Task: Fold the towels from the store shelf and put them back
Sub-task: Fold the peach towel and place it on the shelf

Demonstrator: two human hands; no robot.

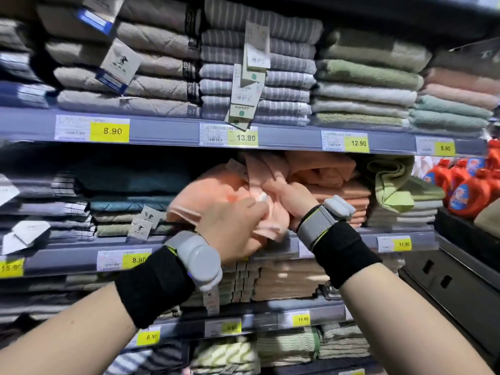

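A crumpled peach towel [216, 190] bulges out of the middle shelf [378, 236], partly over the shelf's front edge. My left hand [230, 228] grips its lower front folds. My right hand [295, 204] is buried in the towel's right side, fingers curled into the cloth. Behind it lies a stack of folded peach towels [349, 196], with more loose peach cloth [319, 166] heaped on top. A paper tag [236, 169] sticks out of the crumpled towel.
The upper shelf [167, 131] carries neat towel stacks in beige, striped grey and green. A loose light green towel [389, 182] hangs over a stack at the right. Teal and grey towels [130, 182] sit left. Orange detergent bottles [470, 190] stand far right.
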